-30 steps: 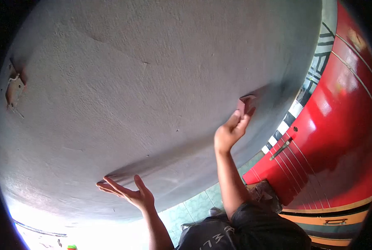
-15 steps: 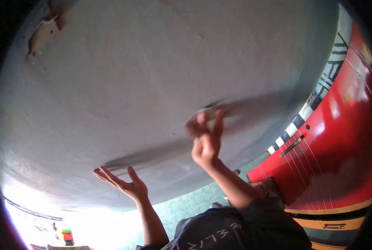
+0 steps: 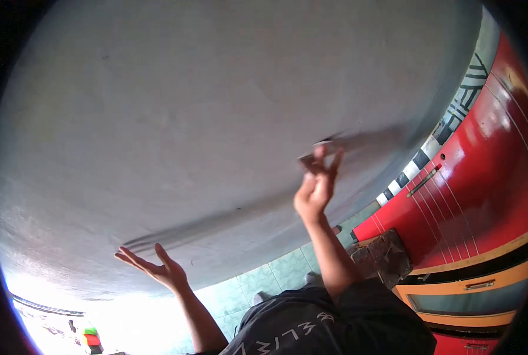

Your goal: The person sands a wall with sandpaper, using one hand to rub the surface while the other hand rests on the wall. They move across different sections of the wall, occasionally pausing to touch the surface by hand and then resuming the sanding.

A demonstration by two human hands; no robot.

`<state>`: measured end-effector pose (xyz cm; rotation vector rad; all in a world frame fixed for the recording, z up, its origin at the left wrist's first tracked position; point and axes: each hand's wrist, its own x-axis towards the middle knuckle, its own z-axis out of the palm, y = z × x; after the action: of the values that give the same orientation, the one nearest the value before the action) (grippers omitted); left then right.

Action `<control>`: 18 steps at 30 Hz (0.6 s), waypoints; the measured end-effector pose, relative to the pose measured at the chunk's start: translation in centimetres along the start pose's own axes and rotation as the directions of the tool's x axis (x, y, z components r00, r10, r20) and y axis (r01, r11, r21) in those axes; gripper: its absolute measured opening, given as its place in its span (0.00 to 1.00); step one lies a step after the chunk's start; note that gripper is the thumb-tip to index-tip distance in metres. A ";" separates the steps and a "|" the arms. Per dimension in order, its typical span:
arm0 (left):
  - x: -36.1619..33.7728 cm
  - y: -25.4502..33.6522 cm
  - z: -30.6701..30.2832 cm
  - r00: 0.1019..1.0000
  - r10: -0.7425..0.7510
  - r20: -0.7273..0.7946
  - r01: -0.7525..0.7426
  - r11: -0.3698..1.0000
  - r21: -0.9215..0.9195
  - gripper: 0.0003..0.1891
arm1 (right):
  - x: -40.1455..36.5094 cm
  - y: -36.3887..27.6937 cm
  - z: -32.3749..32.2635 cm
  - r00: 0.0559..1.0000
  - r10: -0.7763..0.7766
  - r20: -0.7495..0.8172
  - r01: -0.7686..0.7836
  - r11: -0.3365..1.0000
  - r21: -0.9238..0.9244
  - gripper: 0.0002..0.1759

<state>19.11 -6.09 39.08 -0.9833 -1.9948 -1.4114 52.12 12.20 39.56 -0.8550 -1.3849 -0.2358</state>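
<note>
A smooth grey wall point(image 3: 205, 118) fills most of the view. My left hand point(image 3: 157, 269) is at the lower left, fingers spread and fingertips at or close to the wall, with nothing in it. My right hand point(image 3: 318, 180), right of centre, grips a small flat object point(image 3: 309, 161) with a pale and dark edge, held against or very near the wall. Motion and the fingers partly hide that object, so I cannot make out what it is. Both hands cast long shadows on the wall.
A glossy red cabinet point(image 3: 477, 195) with a handle stands at the right, beside a black-and-white tiled strip point(image 3: 421, 158). Below it are orange-framed drawers point(image 3: 465, 296) and a dark block-like item point(image 3: 385, 257). Pale green floor tiles point(image 3: 243, 296) show near my feet. Bright light enters lower left.
My right hand has moved right and slightly up with the flat object. My left hand has shifted left and a little down. The damaged wall patch at upper left has left the view.
</note>
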 end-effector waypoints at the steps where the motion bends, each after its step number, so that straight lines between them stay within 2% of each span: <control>1: 0.9 -1.8 -0.7 1.000 -0.014 -0.015 0.014 1.000 0.008 0.43 | 0.0 0.3 0.4 0.992 0.110 -0.066 -0.106 0.993 0.054 0.11; 2: 1.6 -3.6 -1.3 0.999 -0.027 -0.030 0.027 1.000 0.015 0.43 | 0.1 -0.1 0.4 0.960 0.259 -0.104 -0.257 0.966 0.038 0.16; 4: 2.7 -6.9 -2.2 0.999 -0.008 -0.040 0.010 0.999 0.040 0.43 | -0.7 -2.0 1.4 0.918 0.374 -0.128 -0.364 0.926 0.099 0.20; 6: 3.1 -9.8 -2.7 0.999 0.001 -0.041 0.002 0.998 0.064 0.43 | -3.0 -6.9 3.2 0.941 0.328 -0.077 -0.326 0.944 0.048 0.21; 7: 3.3 -11.0 -3.0 0.999 0.024 -0.025 -0.022 0.997 0.080 0.43 | -4.7 -9.6 4.1 0.923 0.385 -0.003 -0.375 0.901 0.219 0.19; 8: 3.3 -11.7 -3.5 0.999 0.052 -0.008 -0.051 0.995 0.091 0.42 | -6.7 -11.2 4.6 0.982 0.186 0.023 -0.187 0.976 0.114 0.15; 9: 3.3 -12.3 -3.8 0.997 0.083 0.008 -0.083 0.991 0.101 0.41 | -8.2 -12.7 4.5 0.991 0.072 0.115 -0.078 0.996 0.049 0.10; 10: 3.5 -12.8 -4.0 0.993 0.116 0.021 -0.117 0.987 0.110 0.40 | -9.9 -13.6 4.5 0.981 0.068 0.184 -0.073 0.997 0.019 0.09; 12: 3.8 -14.7 -4.4 0.993 0.110 0.040 -0.114 0.987 0.116 0.42 | -11.1 -14.7 4.6 0.972 0.127 0.198 -0.132 0.991 0.012 0.07; 13: 3.9 -15.6 -4.5 0.994 0.099 0.043 -0.103 0.988 0.114 0.43 | -11.4 -14.7 4.7 0.981 0.153 0.121 -0.154 0.988 -0.007 0.07; 14: 4.0 -16.3 -4.7 0.995 0.088 0.048 -0.092 0.989 0.111 0.45 | -12.0 -14.4 4.7 0.959 0.277 0.065 -0.278 0.960 0.010 0.11; 16: 4.3 -17.2 -4.7 0.994 0.095 0.045 -0.099 0.990 0.102 0.45 | -9.7 -14.3 4.5 0.928 0.362 -0.087 -0.360 0.932 0.039 0.15; 18: 4.2 -17.7 -4.8 0.993 0.105 0.048 -0.110 0.987 0.117 0.46 | -7.7 -13.3 4.4 0.923 0.336 -0.186 -0.332 0.942 0.054 0.17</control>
<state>2.52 -12.98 33.57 -1.0574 -1.9991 -1.2098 38.97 3.38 37.46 -1.0086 -1.0392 -0.0377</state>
